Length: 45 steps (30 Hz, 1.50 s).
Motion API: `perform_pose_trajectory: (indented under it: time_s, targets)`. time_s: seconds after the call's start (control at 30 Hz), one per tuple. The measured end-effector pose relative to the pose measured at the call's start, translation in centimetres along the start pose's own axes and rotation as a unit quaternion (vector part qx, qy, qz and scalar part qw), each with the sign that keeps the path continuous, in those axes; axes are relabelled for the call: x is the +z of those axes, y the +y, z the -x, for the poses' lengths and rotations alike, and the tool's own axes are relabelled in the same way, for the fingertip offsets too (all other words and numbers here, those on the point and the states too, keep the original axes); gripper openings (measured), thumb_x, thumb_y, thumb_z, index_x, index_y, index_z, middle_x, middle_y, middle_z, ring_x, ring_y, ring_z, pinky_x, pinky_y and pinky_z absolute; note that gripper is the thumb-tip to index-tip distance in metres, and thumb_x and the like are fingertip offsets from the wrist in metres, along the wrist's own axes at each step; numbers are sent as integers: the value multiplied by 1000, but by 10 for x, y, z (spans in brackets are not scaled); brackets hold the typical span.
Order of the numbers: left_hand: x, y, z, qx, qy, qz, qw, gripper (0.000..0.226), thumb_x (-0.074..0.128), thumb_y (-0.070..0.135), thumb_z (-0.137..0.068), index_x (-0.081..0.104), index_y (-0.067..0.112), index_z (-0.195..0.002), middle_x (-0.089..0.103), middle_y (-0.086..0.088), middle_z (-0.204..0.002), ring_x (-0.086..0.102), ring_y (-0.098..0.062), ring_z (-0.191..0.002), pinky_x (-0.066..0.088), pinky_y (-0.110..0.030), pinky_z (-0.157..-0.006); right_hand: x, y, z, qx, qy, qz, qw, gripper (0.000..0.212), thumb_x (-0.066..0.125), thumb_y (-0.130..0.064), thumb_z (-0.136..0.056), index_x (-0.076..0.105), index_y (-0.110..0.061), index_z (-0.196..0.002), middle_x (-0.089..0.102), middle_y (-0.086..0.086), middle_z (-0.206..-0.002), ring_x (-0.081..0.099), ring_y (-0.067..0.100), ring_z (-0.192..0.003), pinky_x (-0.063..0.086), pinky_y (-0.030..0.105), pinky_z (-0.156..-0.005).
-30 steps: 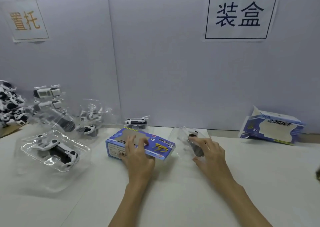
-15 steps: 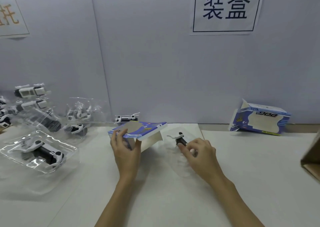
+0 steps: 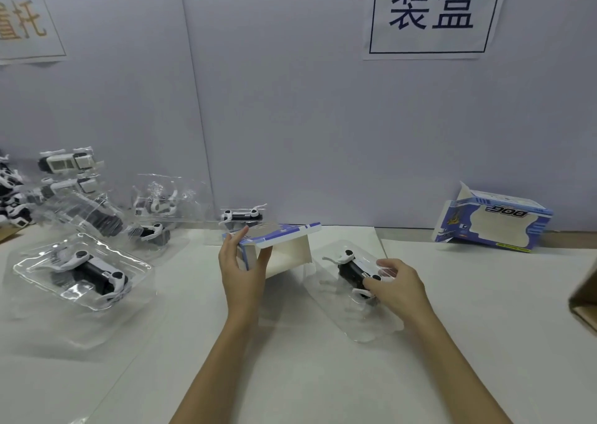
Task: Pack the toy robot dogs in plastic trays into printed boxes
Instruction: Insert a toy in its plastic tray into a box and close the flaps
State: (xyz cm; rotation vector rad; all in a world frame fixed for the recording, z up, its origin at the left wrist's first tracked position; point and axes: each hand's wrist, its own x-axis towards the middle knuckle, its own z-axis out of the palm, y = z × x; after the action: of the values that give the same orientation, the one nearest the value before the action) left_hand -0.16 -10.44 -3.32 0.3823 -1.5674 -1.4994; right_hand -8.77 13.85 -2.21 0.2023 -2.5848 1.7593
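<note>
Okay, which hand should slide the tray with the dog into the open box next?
Right. The right hand already holds the tray with the toy dog beside the box's opening; the left hand grips the printed box, steadying it.

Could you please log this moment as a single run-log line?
left hand: grips open printed box | right hand: holds trayed robot dog beside box opening | insertion: not yet done | second box: by wall

A single wide head-worn view looks forward and down from close above the white table (image 3: 323, 375), facing the grey wall (image 3: 290, 116).
</note>
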Motion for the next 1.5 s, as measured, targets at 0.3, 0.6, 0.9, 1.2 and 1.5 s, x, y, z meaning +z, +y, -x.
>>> perform_pose_trajectory:
  time_s: [0.3,0.6,0.9,1.2,1.5]
  targets:
    - [-3,1,-4,-37,-5,54,998,58,82,36,-88,56,50,-138,35,13,-154,38,3,-139,35,-32,-114,-21,1,-3,-17,-107,-21,994,30,77,-11,-82,74,-26,-108,72,-2,-115,68,10,-107,57,34,-95]
    - [2,-1,1,-37,-69,16,997,49,74,12,-90,67,45,-125,36,8,-153,39,2,-140,47,-39,-111,-17,-7,10,-65,-227,10,972,37,88,-28,-81,71,-35,-113,73,-10,-112,73,5,-91,55,18,-81]
    - [5,-2,5,-62,-145,-33,987,58,64,-13,-89,68,28,-130,49,7,-150,44,-13,-143,42,-53,-116,-12,-5,11,-60,-239,-78,966,35,84,-12,-84,76,-27,-115,78,-7,-109,74,7,-93,57,19,-77]
    - [-2,2,4,-54,-164,-71,982,59,52,-10,-93,68,34,-129,41,15,-149,39,7,-137,40,-42,-119,-9,5,-1,-50,-159,-181,969,38,83,2,-79,80,-23,-107,79,7,-97,75,16,-98,56,18,-76]
    - [-1,3,7,-27,-204,-128,970,66,61,-9,-87,62,35,-136,32,4,-153,36,1,-138,26,-17,-109,-16,4,-4,5,-133,-285,949,38,73,8,-86,74,-13,-117,75,17,-103,73,9,-77,56,19,-66]
